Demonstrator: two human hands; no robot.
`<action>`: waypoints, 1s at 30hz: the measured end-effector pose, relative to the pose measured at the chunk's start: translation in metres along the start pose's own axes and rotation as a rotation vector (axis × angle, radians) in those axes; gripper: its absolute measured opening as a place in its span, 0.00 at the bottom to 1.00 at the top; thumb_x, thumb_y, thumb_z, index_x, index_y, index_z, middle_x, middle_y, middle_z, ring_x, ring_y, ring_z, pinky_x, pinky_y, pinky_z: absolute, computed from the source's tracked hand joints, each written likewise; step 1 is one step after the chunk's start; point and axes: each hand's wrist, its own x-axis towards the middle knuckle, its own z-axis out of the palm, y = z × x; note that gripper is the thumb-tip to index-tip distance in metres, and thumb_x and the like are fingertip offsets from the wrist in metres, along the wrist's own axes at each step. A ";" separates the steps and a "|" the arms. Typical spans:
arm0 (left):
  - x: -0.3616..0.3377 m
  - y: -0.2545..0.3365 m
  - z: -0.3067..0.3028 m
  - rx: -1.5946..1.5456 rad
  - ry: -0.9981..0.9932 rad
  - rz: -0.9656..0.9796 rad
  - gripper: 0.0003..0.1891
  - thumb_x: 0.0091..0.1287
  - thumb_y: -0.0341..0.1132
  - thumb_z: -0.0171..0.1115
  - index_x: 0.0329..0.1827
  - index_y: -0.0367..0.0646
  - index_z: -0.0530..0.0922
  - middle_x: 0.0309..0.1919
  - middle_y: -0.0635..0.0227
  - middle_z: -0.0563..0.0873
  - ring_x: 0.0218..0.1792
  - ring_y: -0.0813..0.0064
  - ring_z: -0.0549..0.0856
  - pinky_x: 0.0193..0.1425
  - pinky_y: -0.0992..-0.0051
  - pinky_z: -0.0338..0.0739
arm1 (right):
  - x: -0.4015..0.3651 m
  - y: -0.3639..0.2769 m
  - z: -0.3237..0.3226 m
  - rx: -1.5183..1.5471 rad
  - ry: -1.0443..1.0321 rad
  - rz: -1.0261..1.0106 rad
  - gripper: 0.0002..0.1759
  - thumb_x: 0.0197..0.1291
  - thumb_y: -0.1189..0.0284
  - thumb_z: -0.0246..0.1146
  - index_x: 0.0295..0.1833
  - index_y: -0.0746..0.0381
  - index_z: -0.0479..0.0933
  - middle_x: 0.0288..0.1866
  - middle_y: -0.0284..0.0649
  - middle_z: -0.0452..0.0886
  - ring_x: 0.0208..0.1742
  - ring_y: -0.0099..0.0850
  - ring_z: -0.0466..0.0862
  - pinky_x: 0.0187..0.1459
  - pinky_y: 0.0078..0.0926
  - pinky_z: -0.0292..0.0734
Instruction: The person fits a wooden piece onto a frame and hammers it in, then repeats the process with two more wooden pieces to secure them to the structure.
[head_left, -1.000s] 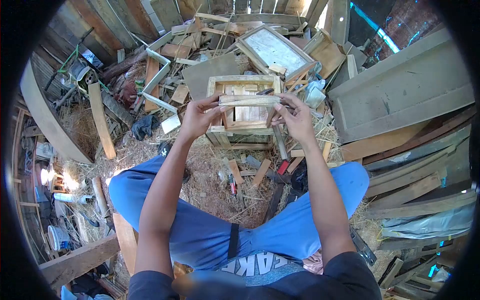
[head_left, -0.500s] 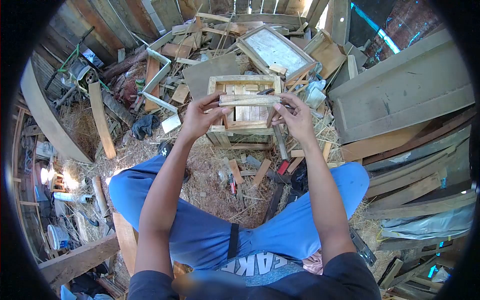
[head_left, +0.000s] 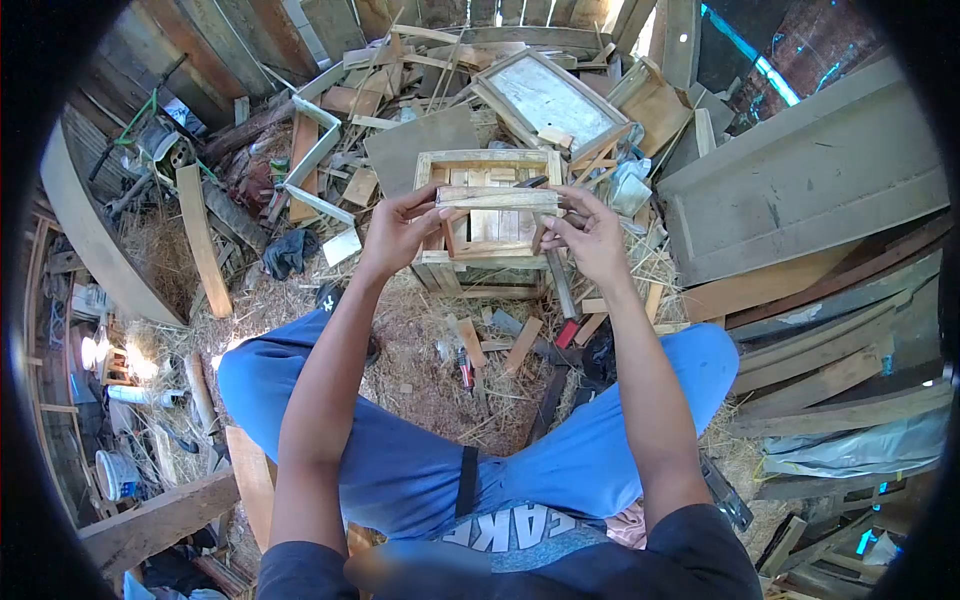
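Observation:
A small wooden frame (head_left: 497, 198) is held up between both hands, with a pale slat along its near top and short side pieces pointing down. My left hand (head_left: 405, 228) pinches its left end, and my right hand (head_left: 583, 227) grips the right end. Just beyond and below it stands a rectangular wooden box (head_left: 485, 291) with an open top and slats inside. A hammer (head_left: 562, 290) with a red-ended handle leans at the box's right side. A dark object lies on the far part of the box, partly hidden.
Wood scraps and a white-panelled frame (head_left: 555, 98) are heaped behind the box. A large grey panel (head_left: 800, 180) leans at the right above stacked boards. On the straw-covered ground lie small offcuts (head_left: 523, 345) and a red-and-black tool (head_left: 465, 370). A plank (head_left: 203, 240) stands at the left.
Both hands and the held frame have shifted very slightly to the left, and the frame is tilted a little differently. Both hands keep their hold.

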 end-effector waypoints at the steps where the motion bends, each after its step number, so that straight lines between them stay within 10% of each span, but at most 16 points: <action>1: 0.000 0.000 -0.001 0.000 0.000 0.000 0.27 0.73 0.32 0.72 0.73 0.31 0.77 0.57 0.59 0.90 0.58 0.74 0.87 0.63 0.74 0.82 | 0.000 0.000 0.001 -0.010 0.005 -0.006 0.26 0.67 0.88 0.66 0.69 0.67 0.75 0.61 0.49 0.82 0.49 0.30 0.89 0.41 0.26 0.93; 30: -0.004 0.013 0.001 -0.013 0.005 -0.113 0.27 0.75 0.30 0.69 0.74 0.28 0.75 0.58 0.57 0.89 0.56 0.77 0.87 0.62 0.76 0.83 | 0.000 0.002 0.007 -0.029 0.030 -0.030 0.33 0.66 0.86 0.69 0.76 0.64 0.73 0.58 0.45 0.83 0.43 0.25 0.88 0.38 0.23 0.89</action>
